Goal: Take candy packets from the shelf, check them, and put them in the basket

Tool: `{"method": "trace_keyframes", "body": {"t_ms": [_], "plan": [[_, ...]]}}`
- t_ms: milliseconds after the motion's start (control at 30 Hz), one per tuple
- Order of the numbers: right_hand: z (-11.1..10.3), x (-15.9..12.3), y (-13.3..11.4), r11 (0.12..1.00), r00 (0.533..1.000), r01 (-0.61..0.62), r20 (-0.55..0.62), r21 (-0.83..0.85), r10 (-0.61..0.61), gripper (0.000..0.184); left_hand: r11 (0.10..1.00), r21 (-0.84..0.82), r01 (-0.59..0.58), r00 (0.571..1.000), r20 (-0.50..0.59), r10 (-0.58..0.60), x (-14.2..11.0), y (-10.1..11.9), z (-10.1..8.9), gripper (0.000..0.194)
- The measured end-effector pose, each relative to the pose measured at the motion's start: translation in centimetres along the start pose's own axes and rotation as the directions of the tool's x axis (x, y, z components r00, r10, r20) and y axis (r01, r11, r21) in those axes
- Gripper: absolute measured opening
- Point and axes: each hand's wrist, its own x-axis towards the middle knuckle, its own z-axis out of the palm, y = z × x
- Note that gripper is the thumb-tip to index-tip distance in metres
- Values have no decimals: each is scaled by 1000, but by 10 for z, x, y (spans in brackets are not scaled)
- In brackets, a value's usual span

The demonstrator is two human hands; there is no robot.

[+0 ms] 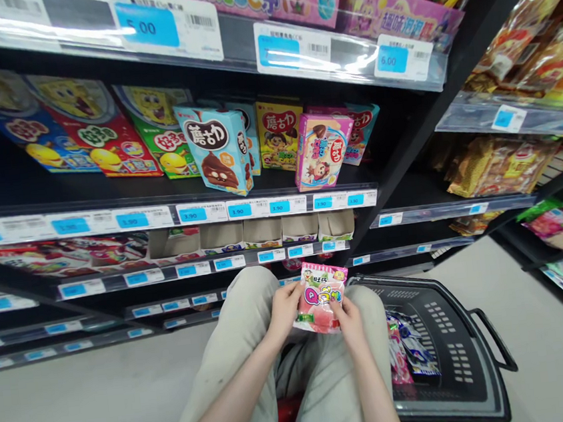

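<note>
A pink candy packet (320, 294) with a striped top is held upright between my knees, its printed front towards me. My left hand (286, 308) is closed on its left edge. On the lower right edge, my right hand (348, 318) pinches the same packet, thumb on the front. The fingers behind the packet are hidden. To the right of my legs stands a dark grey shopping basket (449, 327). Inside it lie several shiny packets (411, 345), pink and dark blue.
Ahead, a black shelf edge (161, 213) carries price labels, with a blue snack box (217, 150) and a pink snack box (323, 149) near its front. Low open cartons (221, 236) sit one shelf below. Bagged goods (498, 168) fill shelves at right. Grey floor (81, 406) lies at left.
</note>
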Motion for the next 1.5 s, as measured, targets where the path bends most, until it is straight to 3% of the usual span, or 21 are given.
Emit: {"method": "trace_keyframes", "body": {"t_ms": [167,733,867,1067,1200,1500], "plan": [[1,-1,-2,1000,1000,-3,-13,-3,3,29,1000,-24,-2,998,65,4,-1,3,3,28],[3,-1,-6,1000,1000,3,14,-3,-3,32,999,-27,22,999,-29,-23,-1,0,1,25],[3,-2,-7,1000,1000,2,16,3,-2,30,974,-200,105,993,-30,-114,-1,-3,3,24],[3,-1,-8,1000,1000,12,10,16,-12,29,814,-510,276,959,89,-269,-2,1,7,24],[4,-2,-8,1000,1000,9,12,28,-10,30,764,-559,322,941,97,-325,-3,3,7,26],[4,-3,-6,999,1000,-2,-16,49,3,31,760,-582,290,946,54,-320,-4,6,9,27]]}}
